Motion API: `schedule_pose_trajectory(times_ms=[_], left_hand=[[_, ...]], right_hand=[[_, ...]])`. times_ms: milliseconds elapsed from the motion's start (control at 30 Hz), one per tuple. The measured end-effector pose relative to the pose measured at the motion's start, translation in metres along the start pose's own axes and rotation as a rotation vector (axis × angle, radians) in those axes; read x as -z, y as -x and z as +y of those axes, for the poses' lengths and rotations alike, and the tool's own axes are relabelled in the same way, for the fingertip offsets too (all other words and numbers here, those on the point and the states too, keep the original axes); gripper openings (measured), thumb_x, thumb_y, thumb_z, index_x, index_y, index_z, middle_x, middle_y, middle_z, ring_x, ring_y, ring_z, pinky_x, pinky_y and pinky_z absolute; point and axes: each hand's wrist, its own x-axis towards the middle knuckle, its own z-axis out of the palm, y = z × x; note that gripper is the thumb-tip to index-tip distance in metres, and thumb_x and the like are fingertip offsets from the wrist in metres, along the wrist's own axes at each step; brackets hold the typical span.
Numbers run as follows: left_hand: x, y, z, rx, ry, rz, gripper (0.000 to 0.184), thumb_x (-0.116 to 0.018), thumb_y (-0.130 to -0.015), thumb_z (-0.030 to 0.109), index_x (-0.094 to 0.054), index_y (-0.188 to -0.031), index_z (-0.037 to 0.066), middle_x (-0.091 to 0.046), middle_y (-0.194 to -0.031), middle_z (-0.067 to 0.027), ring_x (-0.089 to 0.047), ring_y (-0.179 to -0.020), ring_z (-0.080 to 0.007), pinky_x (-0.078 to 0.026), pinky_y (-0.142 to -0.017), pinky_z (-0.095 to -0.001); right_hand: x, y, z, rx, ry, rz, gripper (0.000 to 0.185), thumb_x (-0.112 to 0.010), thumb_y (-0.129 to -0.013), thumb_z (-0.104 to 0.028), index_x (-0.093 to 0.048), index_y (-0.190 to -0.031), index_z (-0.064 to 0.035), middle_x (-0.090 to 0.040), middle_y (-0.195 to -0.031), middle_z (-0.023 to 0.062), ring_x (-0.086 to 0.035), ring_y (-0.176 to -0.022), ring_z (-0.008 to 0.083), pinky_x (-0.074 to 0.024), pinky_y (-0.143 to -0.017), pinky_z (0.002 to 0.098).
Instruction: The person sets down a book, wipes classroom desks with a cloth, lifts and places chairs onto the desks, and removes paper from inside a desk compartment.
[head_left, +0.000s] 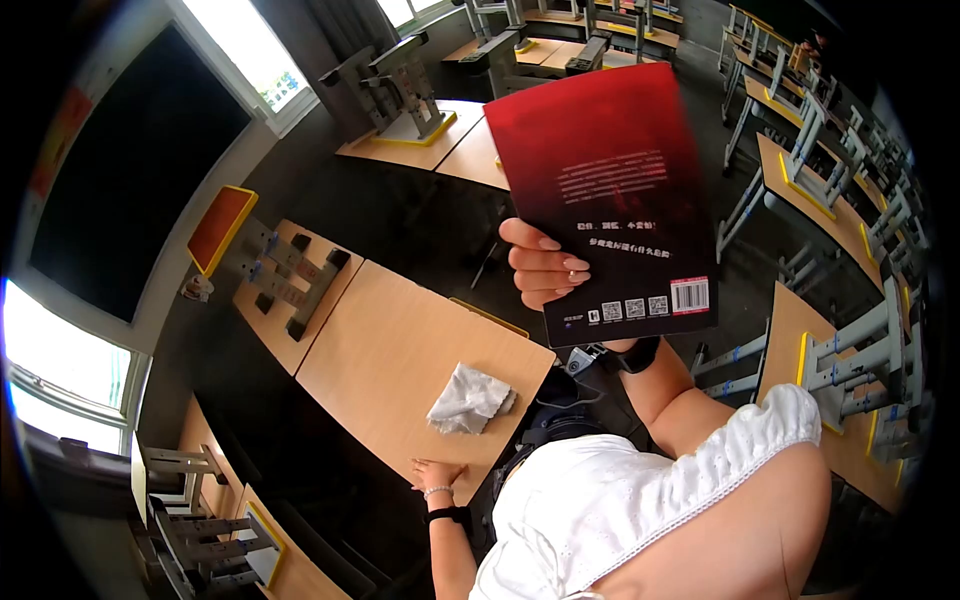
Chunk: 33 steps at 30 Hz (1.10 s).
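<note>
My right hand [545,265] holds up a thin book [610,200] with a red-to-black back cover. Its fingers curl over the book's left edge, while the rest of the hand and the thumb are hidden behind the book. White print, small square codes and a barcode show on the cover. My left hand [437,475] rests on the wooden desk [400,330] near its edge, fingers spread, holding nothing. A crumpled white cloth [468,398] lies on the desk, just apart from that hand.
An upturned stool [290,280] sits on the adjoining desk at left. More upturned stools [410,100] stand on desks at the back, and rows of desks [820,200] fill the right side. A dark board [140,170] hangs on the wall between bright windows.
</note>
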Motion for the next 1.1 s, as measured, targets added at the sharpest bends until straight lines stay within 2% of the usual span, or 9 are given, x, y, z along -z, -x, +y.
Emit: schedule_pose_trajectory(times_ms=[67, 233, 367, 500, 567, 667, 867, 967, 1100], left_hand=[[-0.007, 0.014, -0.002, 0.066, 0.052, 0.011, 0.133, -0.072, -0.048, 0.066, -0.003, -0.137, -0.004, -0.004, -0.146, -0.0188, -0.011, -0.134, -0.0329, -0.017, -0.101, -0.06], [-0.023, 0.011, -0.007, 0.055, 0.053, 0.051, 0.132, -0.074, -0.047, 0.064, -0.005, -0.137, -0.004, -0.005, -0.145, -0.0188, -0.011, -0.134, -0.032, -0.019, -0.101, -0.0587], [-0.019, 0.018, -0.011, 0.013, 0.048, 0.049, 0.134, -0.075, -0.045, 0.064, -0.005, -0.137, -0.003, -0.005, -0.145, -0.0194, -0.01, -0.134, -0.0323, -0.024, -0.1, -0.0577], [-0.028, 0.018, -0.016, -0.037, 0.1, 0.121, 0.135, -0.074, -0.044, 0.065, -0.006, -0.138, -0.003, -0.005, -0.145, -0.0191, -0.008, -0.134, -0.0323, -0.03, -0.097, -0.0577], [-0.032, 0.019, -0.018, -0.067, 0.115, 0.156, 0.135, -0.073, -0.044, 0.066, -0.006, -0.137, -0.003, -0.005, -0.145, -0.0193, -0.007, -0.135, -0.0324, -0.031, -0.096, -0.0574], [-0.025, 0.023, -0.017, -0.053, 0.124, 0.114, 0.134, -0.073, -0.045, 0.066, -0.006, -0.137, -0.004, -0.004, -0.145, -0.0195, -0.005, -0.135, -0.0329, -0.031, -0.098, -0.0557], [-0.038, 0.01, -0.017, -0.09, 0.085, 0.156, 0.132, -0.069, -0.048, 0.068, -0.008, -0.135, -0.01, -0.007, -0.142, -0.0266, -0.002, -0.134, -0.0363, -0.013, -0.108, -0.043], [-0.034, 0.01, -0.016, -0.094, 0.045, 0.116, 0.132, -0.068, -0.049, 0.069, -0.008, -0.133, -0.013, -0.007, -0.141, -0.0297, -0.004, -0.133, -0.0378, -0.006, -0.109, -0.04], [-0.031, 0.013, -0.021, -0.094, 0.085, 0.108, 0.129, -0.071, -0.05, 0.065, -0.009, -0.136, -0.007, -0.008, -0.143, -0.0245, -0.007, -0.134, -0.0356, -0.016, -0.108, -0.0413]], right_hand=[[0.003, 0.001, -0.002, -0.018, 0.046, -0.01, 0.017, -0.043, -0.09, -0.012, -0.041, -0.075, -0.0041, -0.043, -0.056, 0.0003, -0.039, -0.048, 0.0065, -0.0356, -0.051, 0.0161], [0.005, -0.001, -0.004, -0.063, 0.182, -0.011, 0.019, -0.044, -0.089, -0.013, -0.041, -0.073, -0.0044, -0.043, -0.054, 0.0003, -0.038, -0.046, 0.0061, -0.0338, -0.048, 0.0169], [0.01, -0.008, -0.005, -0.109, 0.223, -0.114, 0.023, -0.048, -0.088, -0.019, -0.041, -0.071, -0.0052, -0.044, -0.053, 0.0006, -0.039, -0.045, 0.0064, -0.0348, -0.047, 0.0169], [0.015, -0.017, -0.012, -0.195, 0.349, -0.208, 0.031, -0.052, -0.086, -0.031, -0.041, -0.07, -0.0062, -0.045, -0.051, 0.0005, -0.042, -0.045, 0.0068, -0.0369, -0.048, 0.0172], [0.015, -0.016, -0.01, -0.188, 0.384, -0.163, 0.034, -0.054, -0.084, -0.034, -0.041, -0.069, -0.0061, -0.045, -0.051, 0.0007, -0.043, -0.046, 0.0077, -0.0371, -0.047, 0.0169], [0.013, -0.017, -0.008, -0.182, 0.401, -0.126, 0.034, -0.054, -0.084, -0.033, -0.041, -0.069, -0.0056, -0.045, -0.051, 0.001, -0.043, -0.046, 0.0081, -0.0367, -0.046, 0.0167], [0.025, -0.015, -0.01, -0.188, 0.363, -0.105, 0.037, -0.055, -0.084, -0.036, -0.042, -0.069, -0.0045, -0.046, -0.051, 0.0021, -0.044, -0.044, 0.008, -0.0373, -0.046, 0.0156], [0.017, -0.017, -0.011, -0.185, 0.381, -0.114, 0.039, -0.055, -0.083, -0.037, -0.042, -0.069, -0.0041, -0.047, -0.051, 0.0025, -0.044, -0.043, 0.0078, -0.0375, -0.046, 0.0151], [0.011, -0.015, -0.013, -0.178, 0.4, -0.128, 0.04, -0.056, -0.083, -0.039, -0.043, -0.069, -0.0039, -0.048, -0.051, 0.003, -0.044, -0.042, 0.0077, -0.0376, -0.046, 0.0147]])
